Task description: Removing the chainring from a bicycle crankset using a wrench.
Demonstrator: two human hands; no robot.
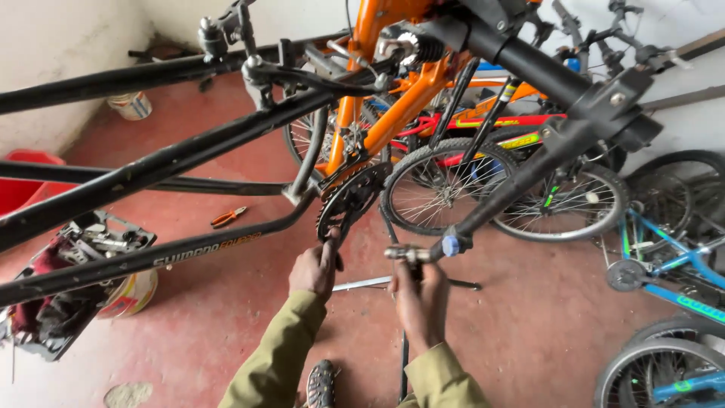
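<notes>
A black bicycle frame (189,151) hangs upside down across the view. My left hand (313,268) grips the crank arm just below the black chainring (351,198). Closed around a tool, my right hand (419,298) sits under the metal pedal (408,254), which hangs at the end of the other black crank arm (513,185). Both sleeves are olive green. What kind of tool it is cannot be made out.
An orange bicycle (393,106) and several others stand behind and at the right. Orange-handled pliers (228,217) lie on the red floor. At the left are a tool bag (68,287), a bucket (136,295), a red tub (23,181) and a small pot (130,106).
</notes>
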